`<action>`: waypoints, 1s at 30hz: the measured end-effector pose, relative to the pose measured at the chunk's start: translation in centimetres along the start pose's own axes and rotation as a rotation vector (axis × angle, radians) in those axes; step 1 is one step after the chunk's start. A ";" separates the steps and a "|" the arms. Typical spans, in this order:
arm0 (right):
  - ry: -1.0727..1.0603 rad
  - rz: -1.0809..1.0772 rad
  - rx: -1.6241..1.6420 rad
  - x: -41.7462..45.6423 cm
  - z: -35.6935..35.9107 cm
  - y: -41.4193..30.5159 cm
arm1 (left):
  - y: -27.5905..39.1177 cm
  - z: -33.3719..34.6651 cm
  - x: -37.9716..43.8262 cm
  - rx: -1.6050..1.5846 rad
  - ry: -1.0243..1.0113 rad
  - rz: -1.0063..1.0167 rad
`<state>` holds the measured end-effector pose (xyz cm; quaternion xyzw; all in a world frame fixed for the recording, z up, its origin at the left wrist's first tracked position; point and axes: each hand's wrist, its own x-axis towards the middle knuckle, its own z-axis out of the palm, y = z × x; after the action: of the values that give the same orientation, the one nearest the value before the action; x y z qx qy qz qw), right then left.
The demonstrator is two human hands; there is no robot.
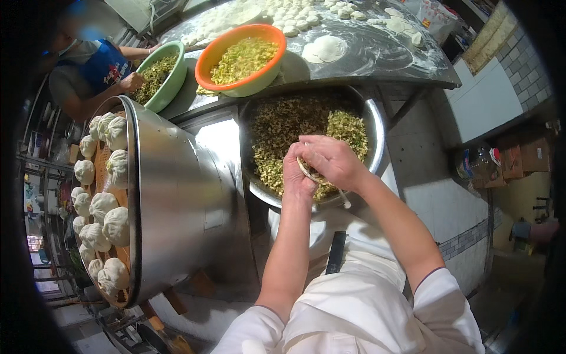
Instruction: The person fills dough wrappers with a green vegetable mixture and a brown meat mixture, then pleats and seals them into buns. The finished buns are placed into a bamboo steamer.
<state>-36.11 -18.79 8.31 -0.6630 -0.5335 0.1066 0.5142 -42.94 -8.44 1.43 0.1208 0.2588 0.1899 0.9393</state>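
My left hand [295,170] cups a dough wrapper [305,170] with a pale rim showing between my hands. Over it curves my right hand [334,160], its fingertips meeting the left fingers. A little dark filling is visible inside the wrapper. The pale handle of a utensil [346,200] sticks out below my right palm; its other end is hidden. Both hands are above a large metal basin [376,132] of chopped vegetable filling [283,119], dark in the middle and greener at the sides.
Left stands a tall metal steamer [177,177] with pleated buns [117,225] on its tray. An orange-rimmed bowl [203,73] and a green bowl [179,79], both with filling, sit by the floured metal table [380,62]. A person [99,62] reaches into the green bowl.
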 end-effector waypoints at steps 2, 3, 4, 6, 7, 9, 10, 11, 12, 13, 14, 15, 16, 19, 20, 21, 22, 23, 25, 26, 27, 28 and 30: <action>-0.005 0.044 0.130 -0.4 -0.8 -0.2 | 0.6 -0.1 0.0 -0.081 -0.077 -0.110; -0.005 0.073 0.195 -0.8 -1.0 -0.5 | 0.8 0.2 -0.5 -0.121 -0.111 -0.171; 0.028 0.003 0.104 -0.7 -0.6 -0.1 | 0.4 0.1 -0.4 -0.190 -0.021 -0.130; 0.041 -0.036 -0.009 -0.7 0.4 0.9 | 0.1 -0.8 0.7 -0.195 -0.079 -0.129; 0.050 -0.066 -0.064 -0.4 0.8 1.0 | 0.2 -1.5 1.3 -0.202 -0.166 -0.121; 0.035 -0.004 -0.022 -0.9 -0.1 0.3 | 0.3 -2.2 1.6 -0.207 -0.062 -0.160; 0.063 0.042 0.078 -1.0 -0.6 0.1 | 0.4 -2.0 1.5 -0.213 -0.011 -0.182; 0.091 0.088 0.177 -1.1 -0.8 0.1 | 0.5 -1.8 1.5 -0.222 -0.026 -0.181; 0.164 0.162 0.217 -1.7 -1.0 1.1 | 0.7 -0.4 0.6 -0.232 -0.043 -0.198; 0.233 0.230 0.267 -1.9 -0.9 1.7 | 1.0 0.5 -0.1 -0.241 -0.056 -0.205; 0.281 0.312 0.355 -2.4 -1.2 1.9 | 1.0 0.8 -0.4 -0.189 -0.084 -0.204; 0.328 0.394 0.447 -2.6 -1.3 1.7 | 1.2 0.8 -0.4 -0.269 -0.031 -0.212; 0.340 0.435 0.482 -3.0 -0.4 2.8 | 1.0 0.8 -0.2 -0.238 -0.019 -0.158; 0.226 0.441 0.278 -2.7 2.9 2.2 | 0.6 -1.6 1.3 -0.253 -0.055 -0.080; 0.155 0.351 0.161 -2.8 2.7 1.3 | 0.5 -2.6 1.8 -0.302 -0.049 -0.089; 0.193 0.374 0.260 -3.0 2.6 0.4 | 0.6 -2.7 1.8 -0.352 -0.044 -0.098; 0.232 0.398 0.359 -3.3 2.6 -0.3 | 0.5 -2.7 1.6 -0.327 -0.018 -0.085; 0.271 0.421 0.459 -3.5 2.7 -0.6 | 0.3 -2.8 1.4 -0.302 0.008 -0.071; 0.453 0.682 0.699 -4.3 2.9 1.2 | -0.1 -2.1 1.3 -0.314 -0.008 -0.027; 0.446 0.863 0.804 -4.4 3.1 2.1 | -0.4 -2.0 1.5 -0.348 -0.040 0.000; 0.436 1.046 0.912 -4.2 3.7 2.5 | -0.6 -2.2 1.7 -0.380 -0.069 0.031; 0.383 0.944 1.053 -3.2 3.7 0.6 | -0.7 -2.7 1.9 -0.318 -0.103 0.050; 0.354 0.816 1.051 -2.1 4.0 -1.8 | -1.1 -5.0 3.4 -0.322 -0.021 0.113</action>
<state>-40.81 -18.43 7.05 -0.4809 -0.0265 0.4265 0.7656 -42.60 -7.33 -4.60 -0.0150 0.2080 0.2801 0.9370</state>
